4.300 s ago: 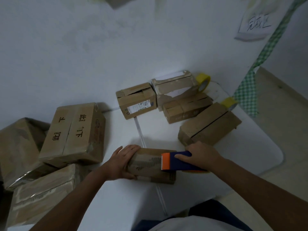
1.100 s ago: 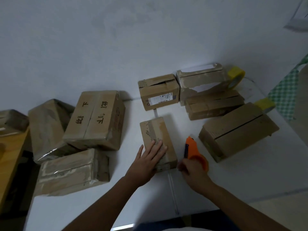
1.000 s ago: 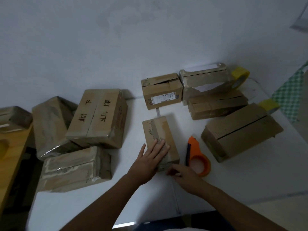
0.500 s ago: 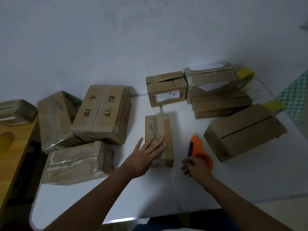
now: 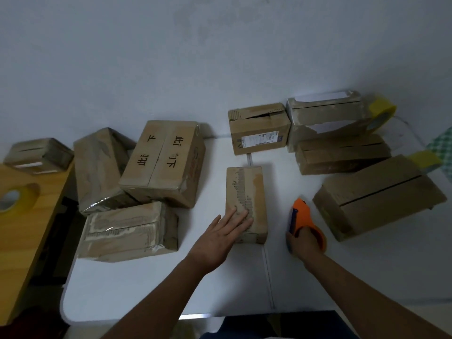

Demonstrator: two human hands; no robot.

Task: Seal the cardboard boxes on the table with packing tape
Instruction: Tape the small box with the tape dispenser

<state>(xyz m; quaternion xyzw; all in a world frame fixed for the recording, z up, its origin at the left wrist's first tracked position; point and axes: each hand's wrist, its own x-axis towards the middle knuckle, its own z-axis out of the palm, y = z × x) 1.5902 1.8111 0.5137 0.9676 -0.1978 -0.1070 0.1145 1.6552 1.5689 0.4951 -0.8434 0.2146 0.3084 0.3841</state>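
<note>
cardboard box [image 5: 245,204], small and narrow with torn, taped-over paper along its top, lay lengthwise at the middle of the white bench [image 5: 342,277]. the left hand [image 5: 220,234] rested flat on the near end of that box, fingers straight and spread, grip apart. just right of the box, the right hand [image 5: 304,242] had its grip clamped on the orange tape dispenser [image 5: 304,222], which sat on the bench with its blue-edged nose pointing away from the person. further right of the box lay a larger carton [image 5: 376,196] with a dark slit along its top. beyond the box, against the wall, stood a labelled carton [image 5: 259,128] with its flaps gaping, and beside that a pale-topped box [image 5: 325,116] with a yellow tape roll [image 5: 381,113] at its far end. left of the box sat a heap of wrapped cartons, one marked with black characters [image 5: 162,162], and past them a wooden table [image 5: 27,216] carrying another tape roll [image 5: 14,196].
</note>
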